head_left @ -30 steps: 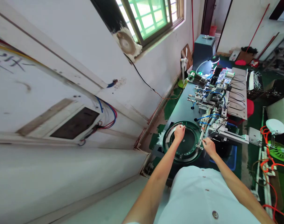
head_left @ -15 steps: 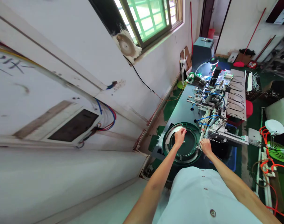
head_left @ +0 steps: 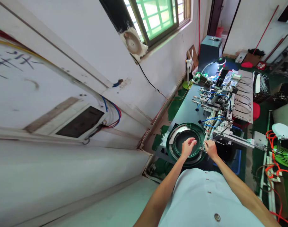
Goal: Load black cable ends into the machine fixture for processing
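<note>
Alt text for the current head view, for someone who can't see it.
A person's left hand is over a round green feeder bowl; the right hand is at a metal track beside it. Beyond, a machine with blue tubes stands on a bench near a lit lamp.

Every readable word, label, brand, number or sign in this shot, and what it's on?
None that I can read.
Left wall: dark handwritten strokes, cut off by the picture's edge; not legible.
Machine and bowl: no legible text at this size.
Red box at the back: too small to tell whether it bears print.
</note>
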Demonstrator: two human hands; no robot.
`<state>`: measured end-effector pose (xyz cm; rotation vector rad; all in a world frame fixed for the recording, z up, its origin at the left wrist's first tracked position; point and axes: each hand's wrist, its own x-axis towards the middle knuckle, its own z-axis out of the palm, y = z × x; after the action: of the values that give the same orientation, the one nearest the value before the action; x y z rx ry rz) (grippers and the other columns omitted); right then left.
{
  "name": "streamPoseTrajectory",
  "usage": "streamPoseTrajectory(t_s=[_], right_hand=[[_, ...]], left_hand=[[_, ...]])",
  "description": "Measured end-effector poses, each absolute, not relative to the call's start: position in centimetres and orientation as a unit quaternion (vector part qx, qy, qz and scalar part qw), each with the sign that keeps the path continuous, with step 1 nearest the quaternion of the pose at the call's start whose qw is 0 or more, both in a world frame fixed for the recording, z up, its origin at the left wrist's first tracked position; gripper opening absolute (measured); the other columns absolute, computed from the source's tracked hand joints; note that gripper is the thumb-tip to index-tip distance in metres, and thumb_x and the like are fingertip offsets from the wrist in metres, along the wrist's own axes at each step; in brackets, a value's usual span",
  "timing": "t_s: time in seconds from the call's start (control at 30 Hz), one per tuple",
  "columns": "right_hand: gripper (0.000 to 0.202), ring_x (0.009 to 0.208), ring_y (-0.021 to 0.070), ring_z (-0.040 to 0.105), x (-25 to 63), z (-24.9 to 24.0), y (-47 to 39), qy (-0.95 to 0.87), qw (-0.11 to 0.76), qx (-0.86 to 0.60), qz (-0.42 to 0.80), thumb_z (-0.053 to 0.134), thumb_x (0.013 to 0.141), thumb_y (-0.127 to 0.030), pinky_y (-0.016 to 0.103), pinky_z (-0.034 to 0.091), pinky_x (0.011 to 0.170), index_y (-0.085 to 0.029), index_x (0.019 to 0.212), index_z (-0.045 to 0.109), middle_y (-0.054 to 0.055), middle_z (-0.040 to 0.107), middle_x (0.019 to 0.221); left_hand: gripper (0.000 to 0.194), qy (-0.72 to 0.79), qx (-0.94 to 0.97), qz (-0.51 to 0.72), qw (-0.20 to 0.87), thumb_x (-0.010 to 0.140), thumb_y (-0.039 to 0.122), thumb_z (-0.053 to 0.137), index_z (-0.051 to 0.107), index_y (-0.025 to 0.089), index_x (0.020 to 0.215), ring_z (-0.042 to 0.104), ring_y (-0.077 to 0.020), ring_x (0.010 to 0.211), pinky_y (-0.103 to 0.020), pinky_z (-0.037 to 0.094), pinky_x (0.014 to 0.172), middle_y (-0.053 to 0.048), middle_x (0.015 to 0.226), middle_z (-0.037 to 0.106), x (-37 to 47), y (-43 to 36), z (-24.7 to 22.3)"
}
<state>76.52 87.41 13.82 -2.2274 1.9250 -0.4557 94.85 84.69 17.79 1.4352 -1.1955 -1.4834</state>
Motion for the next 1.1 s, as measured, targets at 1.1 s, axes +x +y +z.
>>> streamPoseTrajectory(t_s=[1.1], right_hand=[[0.017,0.077,0.0125,0.060,74.7,12.7,88.2,0.699,0.129,-0.697,-0.096,0.056,0.092,-0.026,0.028,0.050,0.069,-0.013,0.082,0.060,0.000,0.062,0.082]], left_hand=[[0.023,-0.856,0.487,-0.131,0.113,0.091,0.031,0.055,0.060,0.014,0.106,0.058,-0.0193,0.100,-0.041,0.050,0.087,-0.007,0.111,0.060,95.9,75.2,11.9]])
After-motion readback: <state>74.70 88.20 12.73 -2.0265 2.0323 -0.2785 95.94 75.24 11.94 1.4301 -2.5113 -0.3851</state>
